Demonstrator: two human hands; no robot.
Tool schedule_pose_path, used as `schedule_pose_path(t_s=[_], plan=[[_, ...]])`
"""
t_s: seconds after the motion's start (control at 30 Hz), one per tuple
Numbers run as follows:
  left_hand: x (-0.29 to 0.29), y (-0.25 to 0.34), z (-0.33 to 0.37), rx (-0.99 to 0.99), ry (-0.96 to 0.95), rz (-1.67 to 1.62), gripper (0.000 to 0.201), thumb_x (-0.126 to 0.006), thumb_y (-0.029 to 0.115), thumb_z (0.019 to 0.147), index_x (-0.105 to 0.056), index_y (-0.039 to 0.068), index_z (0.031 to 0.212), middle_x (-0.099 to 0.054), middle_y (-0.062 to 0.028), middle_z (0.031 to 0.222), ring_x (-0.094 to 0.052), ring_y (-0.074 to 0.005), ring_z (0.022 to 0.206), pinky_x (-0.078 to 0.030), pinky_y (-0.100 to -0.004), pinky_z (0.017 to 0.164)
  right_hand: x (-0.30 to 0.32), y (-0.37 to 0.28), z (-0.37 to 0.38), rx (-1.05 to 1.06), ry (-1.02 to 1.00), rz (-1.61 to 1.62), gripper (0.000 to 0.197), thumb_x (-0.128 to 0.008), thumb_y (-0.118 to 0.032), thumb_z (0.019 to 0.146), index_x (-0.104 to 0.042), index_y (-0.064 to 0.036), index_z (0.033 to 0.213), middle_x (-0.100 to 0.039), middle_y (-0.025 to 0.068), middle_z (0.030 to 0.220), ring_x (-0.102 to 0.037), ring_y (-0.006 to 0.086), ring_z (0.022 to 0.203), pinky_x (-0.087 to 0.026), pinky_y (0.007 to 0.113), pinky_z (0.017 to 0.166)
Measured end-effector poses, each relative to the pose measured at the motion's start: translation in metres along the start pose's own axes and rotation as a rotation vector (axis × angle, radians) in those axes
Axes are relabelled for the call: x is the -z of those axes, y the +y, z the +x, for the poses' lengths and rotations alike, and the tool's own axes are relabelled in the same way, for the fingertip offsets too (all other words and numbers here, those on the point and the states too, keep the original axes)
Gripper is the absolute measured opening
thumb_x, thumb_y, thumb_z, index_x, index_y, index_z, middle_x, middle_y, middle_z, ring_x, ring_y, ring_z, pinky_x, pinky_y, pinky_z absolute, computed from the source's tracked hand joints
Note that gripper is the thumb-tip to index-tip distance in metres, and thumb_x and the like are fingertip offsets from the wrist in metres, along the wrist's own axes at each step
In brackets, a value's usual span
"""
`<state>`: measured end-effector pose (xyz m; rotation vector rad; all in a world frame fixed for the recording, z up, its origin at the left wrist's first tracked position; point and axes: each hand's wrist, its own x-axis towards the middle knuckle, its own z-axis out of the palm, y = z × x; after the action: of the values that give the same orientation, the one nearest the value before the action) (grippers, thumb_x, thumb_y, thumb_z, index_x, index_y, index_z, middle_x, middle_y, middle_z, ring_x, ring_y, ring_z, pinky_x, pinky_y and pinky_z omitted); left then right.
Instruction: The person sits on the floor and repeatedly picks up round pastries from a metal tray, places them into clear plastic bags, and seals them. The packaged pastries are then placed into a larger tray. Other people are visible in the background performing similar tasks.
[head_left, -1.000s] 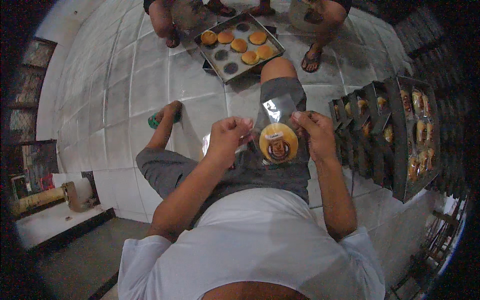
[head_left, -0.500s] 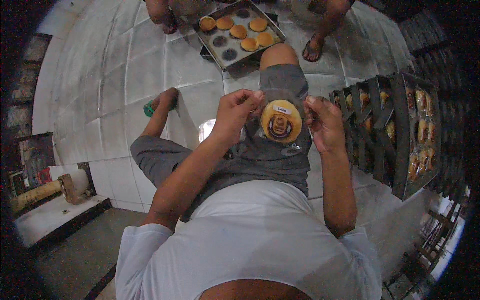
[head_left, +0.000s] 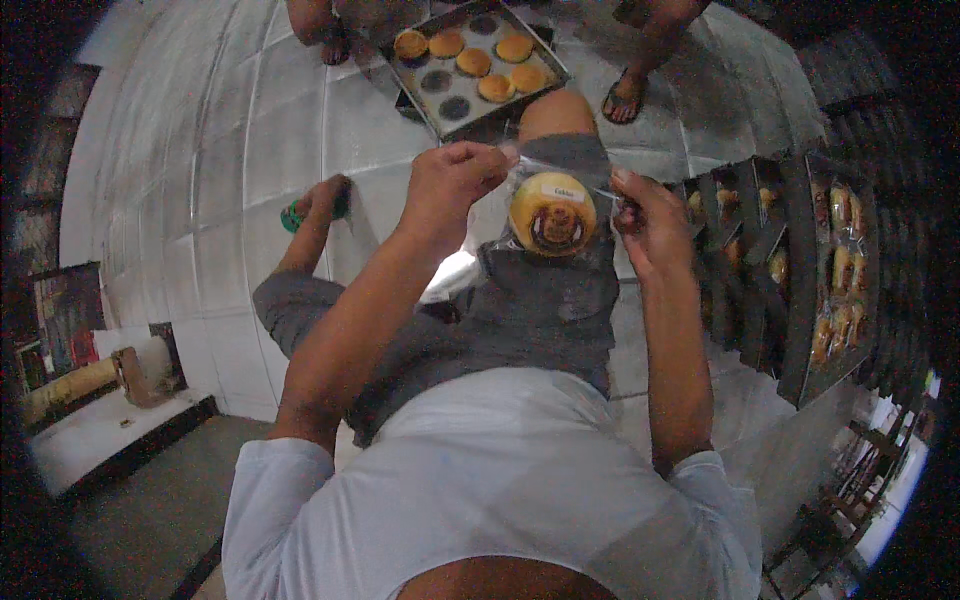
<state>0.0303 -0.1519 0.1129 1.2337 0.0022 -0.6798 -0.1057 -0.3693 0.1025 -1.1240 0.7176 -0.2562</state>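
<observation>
A round golden bun (head_left: 552,216) sits inside a clear plastic bag that carries a dark round print and a small white label. The bag hangs above my lap, stretched between both hands. My left hand (head_left: 452,190) pinches its upper left corner between thumb and fingers. My right hand (head_left: 650,222) is closed on its upper right corner, with the thumb on top. Neither hand touches the bun itself; only the bag's plastic is gripped.
Ahead on the tiled floor lies a metal tray (head_left: 447,122) with several unwrapped buns. To my right, dark trays (head_left: 800,345) lean in a row, holding wrapped buns. Another person's foot (head_left: 624,96) is beyond my knee. A low ledge (head_left: 120,436) is at left.
Both hands still hold the bag's corners. My left hand has moved up and slightly left, and the bagged bun has risen a little with it.
</observation>
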Motion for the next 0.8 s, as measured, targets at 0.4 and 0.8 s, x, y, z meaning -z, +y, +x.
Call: schedule_pose_path(t_s=[0.4,0.8], plan=[[0.06,-0.094,-0.085,0.021,-0.189,0.583,0.022,-0.079,0.02,0.088,-0.078,-0.001,0.093,-0.076,-0.007,0.084,-0.067,-0.0123,0.082,-0.052,-0.0304,0.078,0.037,0.087,-0.089,-0.017,0.105,-0.48,0.011,-0.08,-0.01,0.082,-0.072,-0.0033,0.083,-0.068,0.0005,0.077,-0.058,0.0088,0.069,-0.045,0.027,0.066],[0.036,-0.068,-0.065,-0.038,-0.255,0.688,0.016,-0.077,0.014,0.09,-0.072,-0.001,0.092,-0.071,-0.0067,0.088,-0.067,-0.0141,0.09,-0.052,-0.0306,0.082,-0.027,0.025,-0.086,0.461,-0.271,-0.699,0.042,-0.084,-0.027,0.086,-0.071,0.0011,0.115,-0.075,0.0146,0.111,-0.072,0.0227,0.103,-0.056,0.037,0.088]])
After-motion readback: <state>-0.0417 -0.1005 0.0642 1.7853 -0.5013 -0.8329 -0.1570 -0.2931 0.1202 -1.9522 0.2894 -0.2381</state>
